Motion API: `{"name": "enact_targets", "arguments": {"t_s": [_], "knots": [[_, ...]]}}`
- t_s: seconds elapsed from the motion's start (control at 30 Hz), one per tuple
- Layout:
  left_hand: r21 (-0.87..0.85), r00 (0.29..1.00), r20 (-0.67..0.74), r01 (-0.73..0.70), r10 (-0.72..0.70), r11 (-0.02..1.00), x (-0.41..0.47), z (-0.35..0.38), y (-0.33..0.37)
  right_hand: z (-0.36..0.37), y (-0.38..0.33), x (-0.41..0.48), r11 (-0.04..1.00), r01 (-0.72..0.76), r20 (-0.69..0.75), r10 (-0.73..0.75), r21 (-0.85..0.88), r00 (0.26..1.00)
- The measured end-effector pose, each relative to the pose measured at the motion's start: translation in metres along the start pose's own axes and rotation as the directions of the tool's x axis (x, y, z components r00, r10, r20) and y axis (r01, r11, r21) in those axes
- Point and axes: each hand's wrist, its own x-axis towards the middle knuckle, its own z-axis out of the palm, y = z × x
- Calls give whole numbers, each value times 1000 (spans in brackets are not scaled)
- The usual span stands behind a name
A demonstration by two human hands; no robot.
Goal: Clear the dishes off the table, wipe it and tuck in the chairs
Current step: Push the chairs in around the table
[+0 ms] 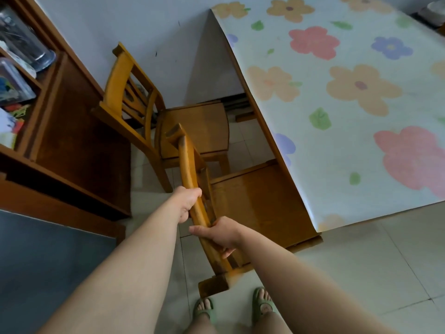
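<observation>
— Hands?
— Gripping the top rail of the near chair (252, 203), centre frame: left hand (190, 203) and right hand (221, 233).
— Room?
— Seat partly under the flowered tabletop (349, 104) edge; far chair (192, 126) just beyond; wooden cabinet (72, 141) left; tiled floor (361, 261) lower right.
</observation>
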Motion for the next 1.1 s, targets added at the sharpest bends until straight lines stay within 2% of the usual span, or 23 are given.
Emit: {"name": "enact_targets", "arguments": {"t_s": [0.23,0.47,0.63,0.97,1.1], "knots": [[-62,1000,-8,2,-2,998,9,-11,-11,9,-6,13,999,24,65,-22,-24,998],[-94,995,-17,-94,93,991,19,-1,7,-8,-15,27,995,83,5,-83,-53,997],[-81,989,3,-144,145,986,23,17,29,-38,-22,27,999,48,-23,-48,5,999],[-93,999,-17,-47,46,995,39,15,5,-23,-8,49,999,24,5,-24,-44,1000],[-83,998,1,-55,55,995,41,20,8,-29,-5,52,1000,16,-6,-16,-27,1000]]}}
